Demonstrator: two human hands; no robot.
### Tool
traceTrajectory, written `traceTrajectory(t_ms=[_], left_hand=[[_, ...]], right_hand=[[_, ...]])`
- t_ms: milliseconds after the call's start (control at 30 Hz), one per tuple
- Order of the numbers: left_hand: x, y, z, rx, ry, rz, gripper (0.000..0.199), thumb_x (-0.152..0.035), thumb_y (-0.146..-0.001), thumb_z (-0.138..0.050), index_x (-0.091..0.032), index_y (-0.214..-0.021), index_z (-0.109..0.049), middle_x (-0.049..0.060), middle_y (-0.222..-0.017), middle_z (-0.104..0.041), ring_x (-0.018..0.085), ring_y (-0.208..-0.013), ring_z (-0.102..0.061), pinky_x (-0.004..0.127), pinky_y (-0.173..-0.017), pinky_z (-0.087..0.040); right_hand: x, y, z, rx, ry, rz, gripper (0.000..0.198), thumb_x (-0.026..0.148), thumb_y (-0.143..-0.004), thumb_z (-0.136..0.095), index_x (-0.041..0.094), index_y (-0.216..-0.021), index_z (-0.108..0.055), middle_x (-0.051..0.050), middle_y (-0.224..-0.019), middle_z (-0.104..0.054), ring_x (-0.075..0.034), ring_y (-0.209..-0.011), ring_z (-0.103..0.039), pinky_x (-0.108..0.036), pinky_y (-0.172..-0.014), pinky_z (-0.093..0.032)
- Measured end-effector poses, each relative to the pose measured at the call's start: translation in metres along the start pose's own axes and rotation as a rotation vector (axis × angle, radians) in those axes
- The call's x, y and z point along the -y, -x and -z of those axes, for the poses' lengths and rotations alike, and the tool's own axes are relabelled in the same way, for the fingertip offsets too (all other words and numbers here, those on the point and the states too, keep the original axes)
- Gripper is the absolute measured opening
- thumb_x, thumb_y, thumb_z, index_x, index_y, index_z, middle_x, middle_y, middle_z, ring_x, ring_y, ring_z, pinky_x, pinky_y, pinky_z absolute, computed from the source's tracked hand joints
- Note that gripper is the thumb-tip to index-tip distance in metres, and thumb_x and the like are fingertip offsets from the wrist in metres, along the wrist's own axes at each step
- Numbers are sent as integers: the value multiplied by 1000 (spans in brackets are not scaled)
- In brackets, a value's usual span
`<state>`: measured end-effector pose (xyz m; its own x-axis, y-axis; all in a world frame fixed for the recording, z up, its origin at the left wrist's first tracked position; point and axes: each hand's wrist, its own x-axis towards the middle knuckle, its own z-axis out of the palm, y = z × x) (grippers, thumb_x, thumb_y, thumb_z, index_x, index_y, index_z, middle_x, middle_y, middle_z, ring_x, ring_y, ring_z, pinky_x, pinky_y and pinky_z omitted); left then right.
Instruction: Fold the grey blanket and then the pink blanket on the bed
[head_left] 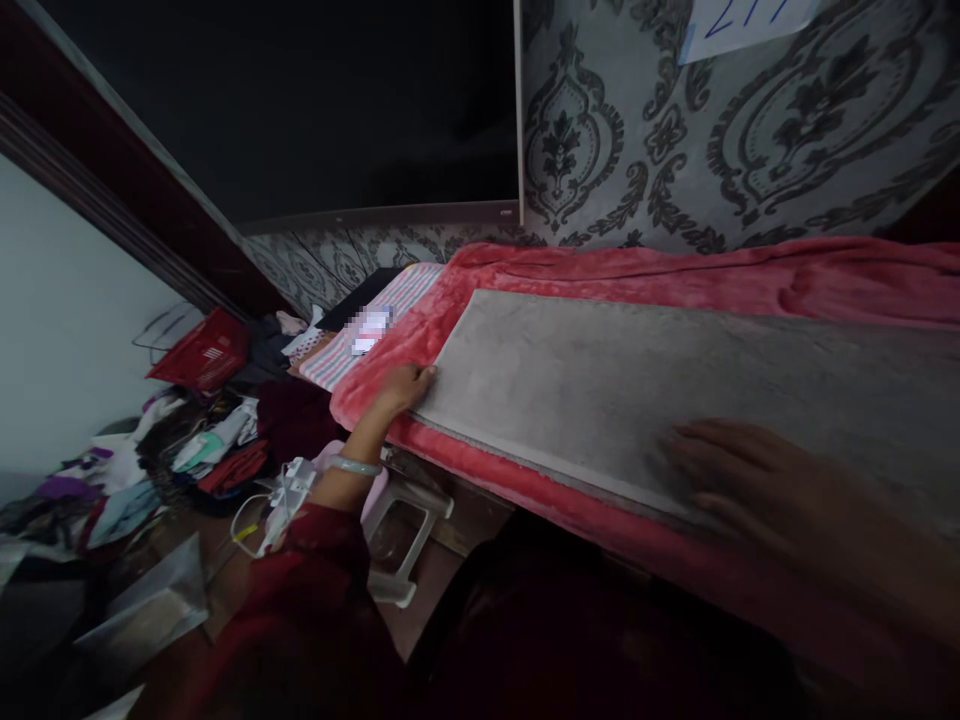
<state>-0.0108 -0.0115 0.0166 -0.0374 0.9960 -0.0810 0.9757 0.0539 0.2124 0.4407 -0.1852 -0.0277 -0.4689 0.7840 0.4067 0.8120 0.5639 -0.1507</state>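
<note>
A long grey cloth (pixel 555 370), folded into a flat rectangle, lies on a red plush blanket (pixel 495 262). My left hand (pixel 407 386) grips the cloth's near left corner, fingers curled at the edge and partly hidden from view. Over the cloth's near edge, farther right, is my right hand (pixel 757 485), slightly smeared by motion. Its fingers are stretched out and hold nothing; whether the palm touches the cloth I cannot tell.
A striped cloth (pixel 330 362) with a lit phone (pixel 372 330) on it lies left of the blanket. Below stand a white plastic stool (pixel 409 530) and a power strip (pixel 294 485). Piled clothes (pixel 217 450) and a red basket (pixel 201 352) are at left. A television (pixel 322 110) is behind.
</note>
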Motion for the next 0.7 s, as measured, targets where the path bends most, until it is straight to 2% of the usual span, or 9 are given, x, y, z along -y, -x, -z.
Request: traceTrajectory(t_ms=[100,200,333,467,600,700], left_hand=[[-13,0,-6,-52,-108,-1,34,-34,-100,-48,-8,-98,-70,15,-99,-74,21,-87,-69,28,-73,-46],[-11,7,-10,-98,-120,-22,38,-31,-103,-42,-3,-106,-67,20,-103,-73,22,-89,-69,29,-72,-44],[-5,13,-14,-84,-141,2,41,-31,-104,-38,-2,-110,-65,25,-106,-72,26,-92,-69,32,-71,-45],[-4,11,-13,-8,-163,30,37,-31,-103,-38,-7,-112,-66,22,-110,-73,27,-96,-70,32,-76,-47],[-14,-15,-1,37,-150,1,36,-37,-100,-46,-12,-99,-72,20,-108,-74,29,-99,-71,35,-83,-50],[-36,-52,10,67,-50,21,37,-41,-98,-48,-13,-102,-73,19,-112,-74,30,-108,-69,36,-90,-51]], right_hand=[[15,-44,-23,135,-70,141,55,57,-101,-43,33,-150,-49,-7,-154,-48,-32,-144,-40,-56,-111,-42],[22,-65,-45,244,-132,198,61,62,-100,-43,35,-155,-41,-6,-162,-35,-35,-150,-28,-63,-116,-31],[22,-67,-61,289,-165,189,65,63,-100,-44,38,-158,-32,-6,-166,-24,-35,-151,-23,-65,-118,-24],[22,-63,-63,299,-171,169,64,63,-100,-44,39,-158,-30,-6,-167,-23,-35,-152,-21,-65,-118,-23],[25,-67,-59,302,-211,173,66,63,-99,-47,39,-158,-31,-7,-166,-25,-35,-152,-22,-64,-119,-24],[26,-77,-48,335,-258,173,65,65,-97,-48,38,-155,-39,-7,-163,-32,-36,-149,-29,-62,-117,-30]])
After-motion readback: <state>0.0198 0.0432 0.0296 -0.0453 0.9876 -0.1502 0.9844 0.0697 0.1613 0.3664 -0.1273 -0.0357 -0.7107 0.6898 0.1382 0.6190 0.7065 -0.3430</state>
